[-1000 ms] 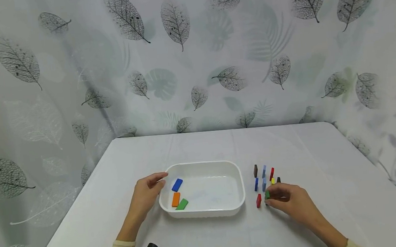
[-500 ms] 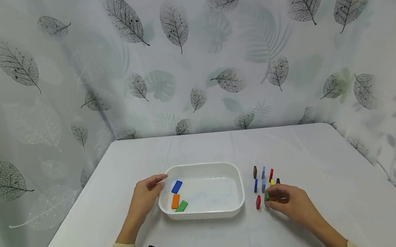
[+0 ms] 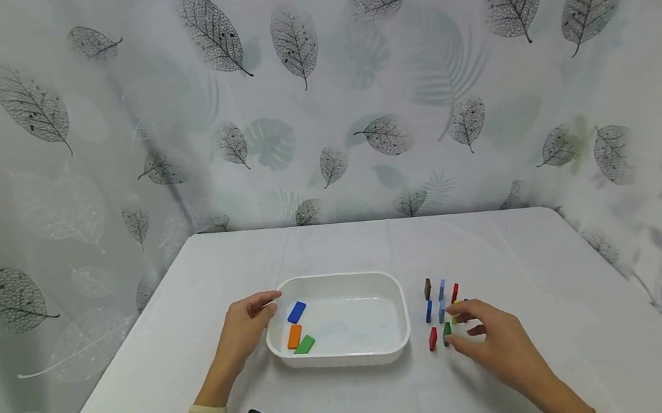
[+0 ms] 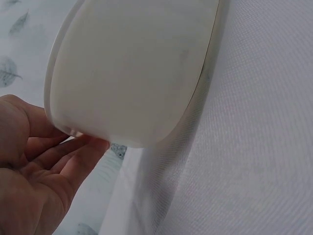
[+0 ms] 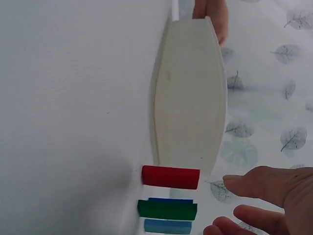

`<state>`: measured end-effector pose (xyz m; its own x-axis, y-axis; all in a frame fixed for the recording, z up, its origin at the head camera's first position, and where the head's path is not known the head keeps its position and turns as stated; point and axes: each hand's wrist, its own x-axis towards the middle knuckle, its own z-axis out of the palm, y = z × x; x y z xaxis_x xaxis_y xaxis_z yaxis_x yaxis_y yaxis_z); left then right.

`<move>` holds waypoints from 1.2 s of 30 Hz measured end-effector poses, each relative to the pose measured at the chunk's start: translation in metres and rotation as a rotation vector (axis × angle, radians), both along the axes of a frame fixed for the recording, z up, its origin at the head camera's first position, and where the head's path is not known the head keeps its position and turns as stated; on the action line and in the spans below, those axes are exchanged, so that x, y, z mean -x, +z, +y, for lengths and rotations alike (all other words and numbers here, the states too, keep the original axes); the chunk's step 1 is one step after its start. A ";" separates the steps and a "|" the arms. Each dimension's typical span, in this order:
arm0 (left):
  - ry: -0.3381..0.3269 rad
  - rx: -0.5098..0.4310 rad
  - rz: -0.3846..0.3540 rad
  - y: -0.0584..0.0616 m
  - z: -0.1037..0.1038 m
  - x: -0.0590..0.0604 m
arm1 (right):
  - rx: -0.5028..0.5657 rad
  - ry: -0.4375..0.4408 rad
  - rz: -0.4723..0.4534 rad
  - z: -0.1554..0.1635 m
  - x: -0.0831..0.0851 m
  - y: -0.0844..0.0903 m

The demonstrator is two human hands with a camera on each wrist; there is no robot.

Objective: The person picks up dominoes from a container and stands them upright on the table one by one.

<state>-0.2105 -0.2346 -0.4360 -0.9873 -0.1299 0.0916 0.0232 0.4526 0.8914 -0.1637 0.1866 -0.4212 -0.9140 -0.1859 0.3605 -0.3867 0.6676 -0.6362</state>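
Note:
My left hand is at the left end of a white plastic tray; in the left wrist view its thumb and fingers pinch the tray's rim. Right of the tray, a green block stands on edge beside a red block. My right hand is just right of the green block, thumb and fingers spread apart. The right wrist view shows this green block free of the fingers, with nothing between them and the thumb.
In the tray lie a blue block, an orange block and a green piece. Behind the right hand's block stand several others, among them a dark brown block and a light blue one. A leaf-print curtain surrounds the white table.
The right hand has let go of the green block, its fingers spreading and drawing slightly back to the right. The block stays upright on the table. The left hand keeps its place on the tray.

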 end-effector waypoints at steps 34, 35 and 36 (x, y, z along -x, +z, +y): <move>-0.011 -0.029 0.014 0.000 -0.001 -0.003 | 0.084 0.361 0.019 -0.121 0.038 0.044; -0.011 -0.028 0.015 0.000 -0.001 -0.003 | 0.081 0.368 0.010 -0.124 0.039 0.044; -0.012 -0.028 0.016 0.000 -0.001 -0.003 | 0.080 0.377 0.001 -0.127 0.040 0.043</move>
<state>-0.2077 -0.2356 -0.4363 -0.9872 -0.1207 0.1040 0.0429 0.4271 0.9032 -0.2038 0.0594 -0.3779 -0.7869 -0.4799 0.3880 -0.5958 0.4267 -0.6804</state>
